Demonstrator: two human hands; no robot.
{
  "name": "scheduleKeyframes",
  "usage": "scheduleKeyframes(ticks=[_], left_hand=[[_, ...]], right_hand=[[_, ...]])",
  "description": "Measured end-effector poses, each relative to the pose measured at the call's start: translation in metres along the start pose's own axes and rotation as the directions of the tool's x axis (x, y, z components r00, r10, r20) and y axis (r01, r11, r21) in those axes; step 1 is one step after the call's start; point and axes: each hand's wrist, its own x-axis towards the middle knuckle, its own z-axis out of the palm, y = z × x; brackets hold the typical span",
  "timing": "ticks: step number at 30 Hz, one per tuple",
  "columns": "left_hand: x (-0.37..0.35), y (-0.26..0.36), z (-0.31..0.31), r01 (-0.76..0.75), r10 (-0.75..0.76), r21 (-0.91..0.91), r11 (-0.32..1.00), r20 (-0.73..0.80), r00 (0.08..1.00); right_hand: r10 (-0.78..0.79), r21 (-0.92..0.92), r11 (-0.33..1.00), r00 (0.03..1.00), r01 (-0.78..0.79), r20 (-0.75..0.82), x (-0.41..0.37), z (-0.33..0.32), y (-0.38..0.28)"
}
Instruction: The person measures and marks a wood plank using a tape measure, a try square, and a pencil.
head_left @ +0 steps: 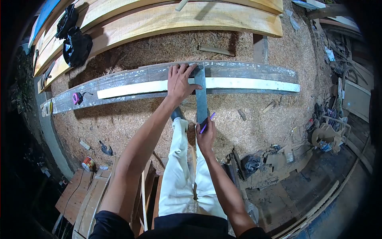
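Observation:
A long white strip (246,83) lies along a weathered grey plank (139,74). Across both rests a flat grey metal bar (201,97), its far end near the plank's far edge and its near end toward my body. My left hand (180,81) presses on the plank and strip just left of the bar, fingers spread, fingertips by its far end. In my right hand (206,135) are the bar's near end and a purple pen (207,122), with the fingers closed round them.
A pink tape measure (78,98) sits on the plank's left part. Thick pale boards (191,20) with black plastic bags (75,46) lie beyond it. Wood shavings (131,123) cover the ground. Scrap and a broken bucket-like object (324,137) are at the right.

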Motion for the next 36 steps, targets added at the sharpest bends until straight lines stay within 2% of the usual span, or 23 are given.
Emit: scheduleKeyframes(ticks=[3, 6, 9, 19, 24, 27, 31, 34, 36], left_hand=[[0.0, -0.003, 0.003, -0.038, 0.038, 0.014, 0.999, -0.02, 0.999], [0.002, -0.002, 0.0, -0.058, 0.058, 0.008, 0.998, -0.001, 0.998], [0.0, -0.001, -0.001, -0.044, 0.044, 0.005, 0.999, 0.024, 0.999], [-0.002, 0.003, -0.003, -0.009, 0.007, 0.039, 0.999, 0.054, 0.999], [-0.005, 0.0, 0.001, -0.03, 0.028, 0.046, 0.998, 0.034, 0.999], [-0.005, 0.0, -0.001, -0.034, 0.033, 0.035, 0.999, 0.047, 0.998], [-0.004, 0.001, 0.0, -0.036, 0.033, 0.051, 0.998, 0.046, 0.998], [-0.006, 0.001, 0.0, -0.041, 0.04, 0.057, 0.998, 0.029, 0.999], [-0.005, 0.001, -0.001, -0.039, 0.037, 0.056, 0.998, 0.029, 0.999]], right_hand=[[0.088, 0.041, 0.995, 0.996, -0.089, 0.029, -0.004, 0.003, -0.004], [0.109, 0.016, 0.994, 0.993, -0.11, 0.051, -0.003, 0.003, -0.006], [0.095, 0.055, 0.994, 0.994, -0.098, 0.05, -0.004, 0.0, -0.007], [0.096, 0.008, 0.995, 0.993, -0.097, 0.061, -0.003, -0.005, -0.009], [0.043, 0.014, 0.999, 0.999, -0.043, 0.021, -0.008, -0.002, -0.007], [0.116, 0.026, 0.993, 0.99, -0.119, 0.08, -0.008, -0.003, -0.006], [0.108, 0.052, 0.992, 0.992, -0.112, 0.072, -0.007, -0.003, -0.008], [0.096, 0.006, 0.995, 0.992, -0.097, 0.078, -0.008, -0.008, -0.004], [-0.14, -0.176, 0.976, 0.989, 0.129, -0.054, -0.001, -0.019, 0.009]])
